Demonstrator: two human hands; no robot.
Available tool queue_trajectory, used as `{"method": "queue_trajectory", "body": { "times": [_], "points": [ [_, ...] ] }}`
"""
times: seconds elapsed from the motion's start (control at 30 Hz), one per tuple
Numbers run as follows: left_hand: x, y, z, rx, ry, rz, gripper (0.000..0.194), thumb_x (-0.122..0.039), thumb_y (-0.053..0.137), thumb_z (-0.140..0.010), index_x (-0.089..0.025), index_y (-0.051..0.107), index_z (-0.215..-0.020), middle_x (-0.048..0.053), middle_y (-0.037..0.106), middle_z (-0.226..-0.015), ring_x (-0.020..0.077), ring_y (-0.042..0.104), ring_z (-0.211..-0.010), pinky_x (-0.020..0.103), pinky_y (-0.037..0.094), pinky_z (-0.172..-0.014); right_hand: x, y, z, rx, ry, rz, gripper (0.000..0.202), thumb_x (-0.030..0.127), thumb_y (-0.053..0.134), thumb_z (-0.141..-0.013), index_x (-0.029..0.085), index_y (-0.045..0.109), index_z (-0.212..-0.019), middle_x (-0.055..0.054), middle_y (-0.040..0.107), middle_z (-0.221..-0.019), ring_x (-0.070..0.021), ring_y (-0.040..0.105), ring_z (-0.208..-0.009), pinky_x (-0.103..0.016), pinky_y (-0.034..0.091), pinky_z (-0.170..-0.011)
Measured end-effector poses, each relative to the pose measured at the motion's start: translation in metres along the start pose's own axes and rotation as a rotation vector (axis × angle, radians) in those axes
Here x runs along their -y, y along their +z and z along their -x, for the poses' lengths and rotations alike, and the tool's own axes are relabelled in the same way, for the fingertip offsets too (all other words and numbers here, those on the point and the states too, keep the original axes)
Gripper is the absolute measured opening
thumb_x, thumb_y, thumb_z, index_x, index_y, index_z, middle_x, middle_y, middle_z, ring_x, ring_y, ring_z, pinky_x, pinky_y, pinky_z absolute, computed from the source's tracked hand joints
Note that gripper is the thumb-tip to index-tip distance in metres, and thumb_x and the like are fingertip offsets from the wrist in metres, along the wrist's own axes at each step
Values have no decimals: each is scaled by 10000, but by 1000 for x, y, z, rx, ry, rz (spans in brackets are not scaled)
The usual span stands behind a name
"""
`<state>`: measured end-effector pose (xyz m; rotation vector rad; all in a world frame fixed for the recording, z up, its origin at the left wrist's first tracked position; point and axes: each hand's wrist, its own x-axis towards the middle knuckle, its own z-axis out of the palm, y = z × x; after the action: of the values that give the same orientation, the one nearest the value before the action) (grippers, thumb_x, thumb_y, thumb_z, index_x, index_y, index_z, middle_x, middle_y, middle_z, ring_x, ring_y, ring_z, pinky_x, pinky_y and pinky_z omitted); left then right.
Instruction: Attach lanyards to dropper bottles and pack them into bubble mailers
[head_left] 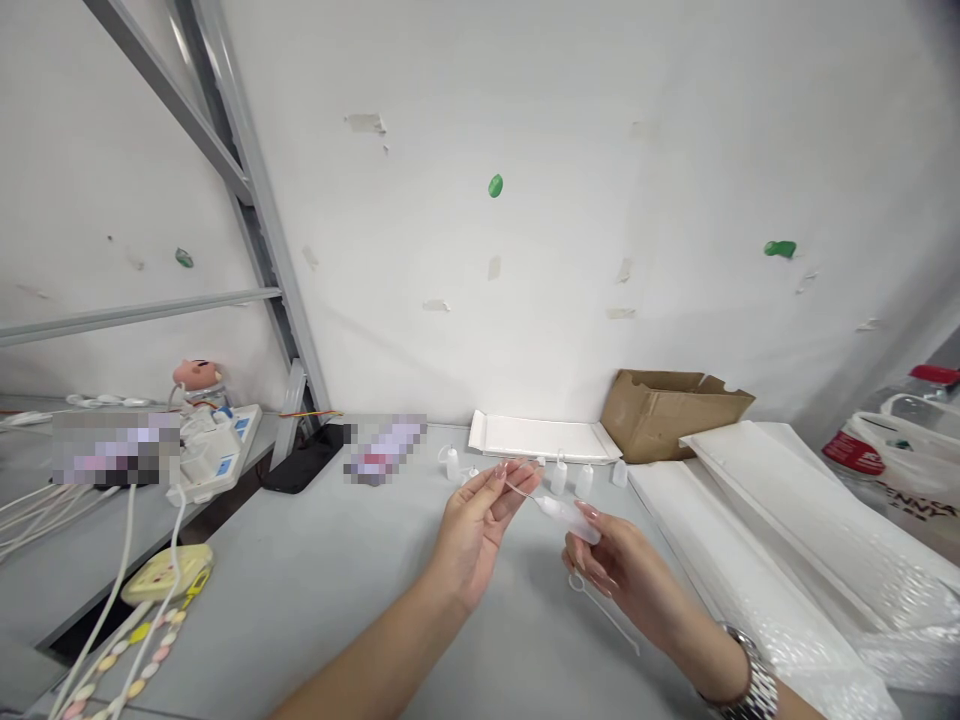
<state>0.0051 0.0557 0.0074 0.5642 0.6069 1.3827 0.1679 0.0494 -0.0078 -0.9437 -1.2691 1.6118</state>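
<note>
My right hand (611, 560) holds a small translucent white squeeze bottle (574, 519), tilted so its narrow tip points up and left toward my left hand. My left hand (476, 525) has its thumb and forefinger closed on a thin pale strand (519, 489) that runs to the bottle's tip. Whether the strand is a cap strap or a thin tube, I cannot tell. Below my right hand a white strap with a ring end (607, 615) lies on the grey table. Behind my hands stand several similar small bottles (559, 474), one of them (451, 464) further left.
At the back are a shallow white tray (547, 438) and an open cardboard box (667, 415). White bubble-wrap sheets (757, 570) cover the right side. A black phone (307, 460), a power strip (217, 460) and white cables lie left. A metal frame (262, 240) rises there.
</note>
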Motion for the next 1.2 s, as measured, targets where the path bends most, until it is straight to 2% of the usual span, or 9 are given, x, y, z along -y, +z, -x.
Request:
{"method": "queue_trajectory", "body": {
  "times": [0.33,0.67,1.03,1.2],
  "points": [
    [1,-2,-1,23,-56,25,157,-157,526,-810,-112,657,-884,117,686,-1024,230,594,-1043,348,376,-1011,-1,1,1,-53,-33,94,505,592,501,-753,159,559,-499,58,330,-376,-80,293,-387,-259,279,-464],
    [4,1,5,181,-51,-69,234,-173,507,-826,-112,608,-1028,134,693,-1005,216,569,-1079,358,326,-1014,-4,-1,3,-82,-80,153,474,541,482,-793,151,594,-547,53,347,-390,-78,321,-385,-247,271,-450],
    [1,1,6,186,-56,-104,228,-202,552,-796,-117,625,-996,127,692,-1011,219,553,-1095,351,317,-1000,-5,-3,1,-70,-125,243,458,517,457,-816,151,592,-577,37,415,-422,-84,354,-394,-248,315,-474],
    [1,2,6,179,35,-252,251,-231,516,-820,-122,597,-1032,120,704,-977,225,564,-1078,376,310,-993,0,-1,2,-112,-124,356,466,562,458,-792,163,568,-579,45,395,-417,-99,385,-413,-250,351,-491]
  ]
}}
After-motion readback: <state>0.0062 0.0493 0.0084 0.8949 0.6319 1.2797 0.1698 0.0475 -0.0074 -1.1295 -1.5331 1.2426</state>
